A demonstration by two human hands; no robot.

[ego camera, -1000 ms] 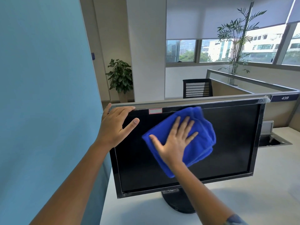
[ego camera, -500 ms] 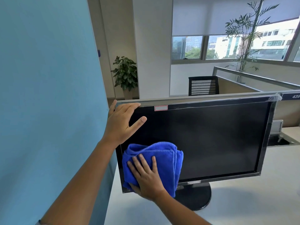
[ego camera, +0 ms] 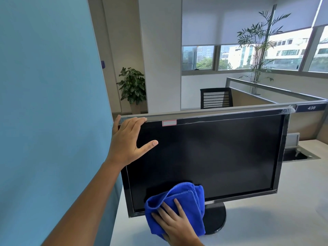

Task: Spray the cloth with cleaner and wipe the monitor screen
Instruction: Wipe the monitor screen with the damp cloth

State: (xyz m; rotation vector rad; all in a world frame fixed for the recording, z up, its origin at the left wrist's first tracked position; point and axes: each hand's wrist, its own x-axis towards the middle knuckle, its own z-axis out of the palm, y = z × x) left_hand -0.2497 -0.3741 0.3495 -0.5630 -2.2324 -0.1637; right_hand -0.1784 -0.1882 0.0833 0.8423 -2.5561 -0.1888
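Note:
A black monitor (ego camera: 213, 153) with a dark screen stands on a round base on the white desk. My left hand (ego camera: 128, 141) grips its top left corner, fingers over the top edge and thumb on the screen. My right hand (ego camera: 174, 221) presses a folded blue cloth (ego camera: 182, 197) flat against the lower left part of the screen and the bottom bezel. The cloth hangs below the frame and hides part of the stand. No cleaner bottle is in view.
A blue partition (ego camera: 49, 112) rises close on the left. The white desk (ego camera: 275, 219) spreads to the right, with a cable hatch (ego camera: 298, 155) behind the monitor. Beyond the divider are a black chair (ego camera: 215, 97), potted plants and windows.
My right hand has swept the cloth from the upper middle of the screen down to the lower left, then slightly right along the bottom edge. My left hand has stayed on the top corner.

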